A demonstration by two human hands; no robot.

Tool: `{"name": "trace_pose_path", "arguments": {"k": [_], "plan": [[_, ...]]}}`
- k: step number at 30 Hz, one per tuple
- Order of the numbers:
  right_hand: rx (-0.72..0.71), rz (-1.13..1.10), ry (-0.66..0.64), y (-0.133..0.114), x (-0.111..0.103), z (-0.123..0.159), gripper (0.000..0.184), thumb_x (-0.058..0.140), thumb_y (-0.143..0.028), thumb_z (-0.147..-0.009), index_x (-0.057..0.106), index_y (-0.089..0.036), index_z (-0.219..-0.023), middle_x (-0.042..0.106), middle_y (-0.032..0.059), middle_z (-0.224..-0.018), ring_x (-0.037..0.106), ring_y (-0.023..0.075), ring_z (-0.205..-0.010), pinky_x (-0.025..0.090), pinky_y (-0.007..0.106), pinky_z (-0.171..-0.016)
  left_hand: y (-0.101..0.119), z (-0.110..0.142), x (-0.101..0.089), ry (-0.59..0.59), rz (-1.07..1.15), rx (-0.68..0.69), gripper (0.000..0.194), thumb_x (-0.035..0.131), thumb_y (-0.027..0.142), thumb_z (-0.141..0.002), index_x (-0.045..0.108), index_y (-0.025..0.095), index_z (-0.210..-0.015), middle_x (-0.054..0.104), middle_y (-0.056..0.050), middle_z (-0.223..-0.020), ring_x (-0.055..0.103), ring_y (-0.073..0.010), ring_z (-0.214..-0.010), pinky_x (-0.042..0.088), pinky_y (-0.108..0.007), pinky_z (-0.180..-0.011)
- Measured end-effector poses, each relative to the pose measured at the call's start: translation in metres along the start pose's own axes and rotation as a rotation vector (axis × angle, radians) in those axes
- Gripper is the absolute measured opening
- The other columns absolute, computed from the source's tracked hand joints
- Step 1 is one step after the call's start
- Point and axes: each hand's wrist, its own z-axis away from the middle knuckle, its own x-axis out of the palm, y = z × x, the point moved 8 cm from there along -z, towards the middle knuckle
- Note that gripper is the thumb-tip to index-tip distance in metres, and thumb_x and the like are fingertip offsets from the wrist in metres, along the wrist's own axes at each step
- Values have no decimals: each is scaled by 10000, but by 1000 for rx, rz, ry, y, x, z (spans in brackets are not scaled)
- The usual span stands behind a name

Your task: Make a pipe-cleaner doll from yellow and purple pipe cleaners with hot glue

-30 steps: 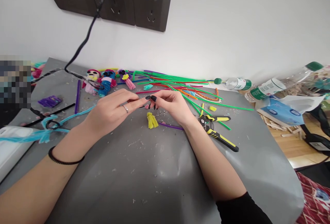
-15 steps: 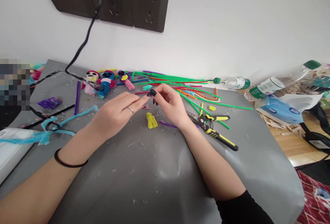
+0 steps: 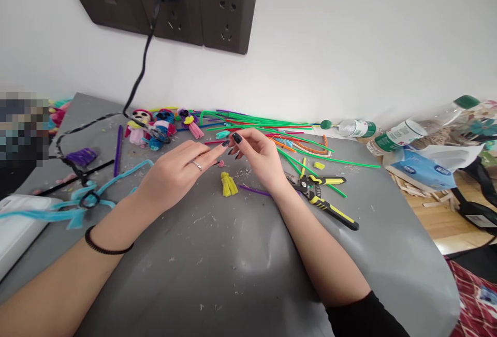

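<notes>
My left hand (image 3: 174, 171), with a ring and a black wristband, reaches in with its fingers pressed together. Its fingertips meet those of my right hand (image 3: 263, 160), whose thumb and fingers are pinched. Whatever they hold is too small or hidden to make out. Just below the fingertips lies a yellow fuzzy tassel (image 3: 229, 185) of pipe cleaner pieces. A purple pipe cleaner (image 3: 254, 190) and yellow-black wire strippers (image 3: 320, 192) lie beside my right wrist.
Green pipe cleaners (image 3: 267, 121) lie along the wall. Small pipe cleaner dolls (image 3: 161, 129) stand at the back left. A black cable (image 3: 140, 73) hangs from the socket panel (image 3: 227, 13). Plastic bottles (image 3: 399, 137) and a blue tissue pack (image 3: 423, 169) are at the right.
The camera view has shifted slightly. My fingertips have moved a little at the meeting point, with the right hand's fingers slightly more spread. The tassel and tools stay put.
</notes>
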Motion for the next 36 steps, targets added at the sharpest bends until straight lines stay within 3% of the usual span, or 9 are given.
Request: {"name": "trace_pose_path", "arguments": {"k": [6,16,22,26,36], "plan": [[117,-152,-90,9,5,0,287,811,-495,-830,783,-215,-883,744,27,-892,663,141,-785,549,277,-725,0,1,4,-23,-26,-18,385,515,124,-1061,605,215,-1424,731,-37,-903,698,-176,-816,565,-284,-779],[210,-251,-143,17,8,0,344,877,-522,-730,791,-199,-814,752,28,-843,648,131,-737,545,273,-721,-1,4,8,-66,-47,-11,366,465,101,-1061,635,194,-1372,728,-62,-939,679,-193,-839,559,-302,-787],[221,-114,-70,24,3,-1,241,799,-403,-736,701,-188,-692,687,-5,-696,553,109,-650,480,259,-664,6,5,15,-55,-22,-52,358,459,106,-1059,631,186,-1362,722,-59,-921,681,-200,-815,557,-316,-769],[225,-20,21,24,-2,-2,203,750,-361,-684,643,-191,-656,637,-21,-649,523,106,-630,422,251,-614,14,4,24,-100,-122,-47,376,433,79,-1053,583,126,-1394,702,-69,-887,639,-210,-756,520,-328,-689],[212,18,86,20,-4,0,209,748,-381,-679,671,-188,-698,684,2,-689,593,134,-677,469,264,-630,13,3,25,-123,-143,-71,409,426,118,-1066,531,131,-1460,688,-58,-864,622,-217,-724,498,-335,-654]]}}
